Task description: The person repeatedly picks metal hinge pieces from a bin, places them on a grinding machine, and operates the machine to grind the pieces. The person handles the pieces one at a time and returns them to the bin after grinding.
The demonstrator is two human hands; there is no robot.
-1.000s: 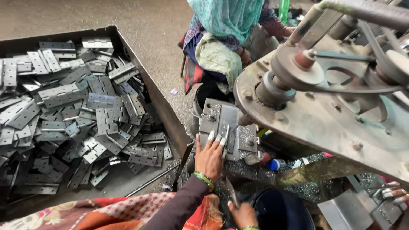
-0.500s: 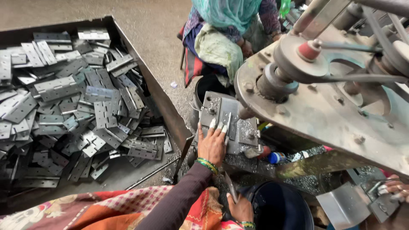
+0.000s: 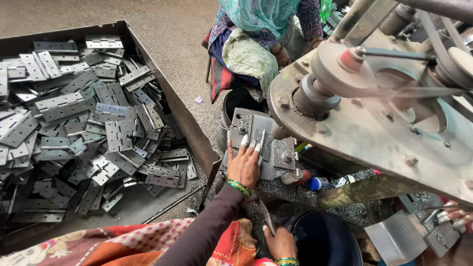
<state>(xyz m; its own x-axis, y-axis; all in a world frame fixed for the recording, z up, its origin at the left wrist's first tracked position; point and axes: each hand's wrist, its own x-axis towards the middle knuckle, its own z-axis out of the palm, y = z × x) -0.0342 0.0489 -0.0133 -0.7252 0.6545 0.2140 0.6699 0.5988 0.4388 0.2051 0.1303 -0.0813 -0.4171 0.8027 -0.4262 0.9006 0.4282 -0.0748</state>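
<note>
At the bottom edge, nearest the camera, the right hand (image 3: 280, 242) is closed around a thin metal strip (image 3: 266, 216), prob. a hinge leaf, held edge-up over a dark bucket (image 3: 325, 241). Just beyond, the left hand (image 3: 244, 165) lies flat, fingers spread, holding nothing, pressing a hinge plate (image 3: 260, 140) onto the machine's fixture block (image 3: 276, 157) under the big disc head (image 3: 340, 74). Step in hand looks like seating the piece for pressing/drilling; next move prob. calls for exact alignment w/ fingers clear of the tool. Left, a metal tray (image 3: 162, 93) holds a heap of grey hinges (image 3: 84, 133). Far right, another person's hand (image 3: 456, 214) touches a bracket. Farther off, a second person in a teal shawl (image 3: 256, 19) sits by the machine.
</note>
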